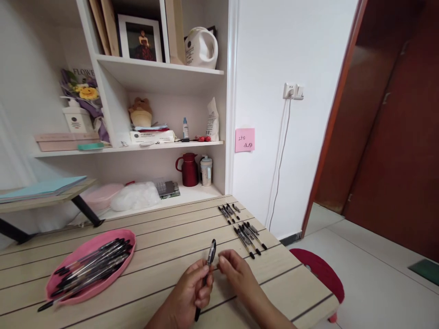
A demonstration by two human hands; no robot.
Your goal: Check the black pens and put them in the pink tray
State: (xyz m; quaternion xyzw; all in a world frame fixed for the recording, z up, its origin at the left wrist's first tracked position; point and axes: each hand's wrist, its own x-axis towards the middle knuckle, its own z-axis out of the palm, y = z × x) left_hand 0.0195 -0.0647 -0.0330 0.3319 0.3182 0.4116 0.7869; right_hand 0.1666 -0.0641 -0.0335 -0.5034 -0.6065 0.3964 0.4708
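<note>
A black pen (211, 252) stands upright in my left hand (194, 288), clip end at the top, its dark lower end showing below the fingers. Close on the right of it is my right hand (238, 274), thumb and fingers pinched together; whatever they may hold is hidden. To the left, a pink oval tray (129, 269) bears a heap of black and clear pens (99, 262). Beyond my right hand, two groups of pens lie on the table: a nearer group (247, 241) and a farther group (229, 213), with small dark parts beside them.
The slatted wooden table (164, 256) ends at the right, where a red stool (318, 274) stands below. White shelves (161, 64) rise behind, holding a red jug (190, 170) and a cup (206, 171). A low stand (68, 196) with papers is at the left.
</note>
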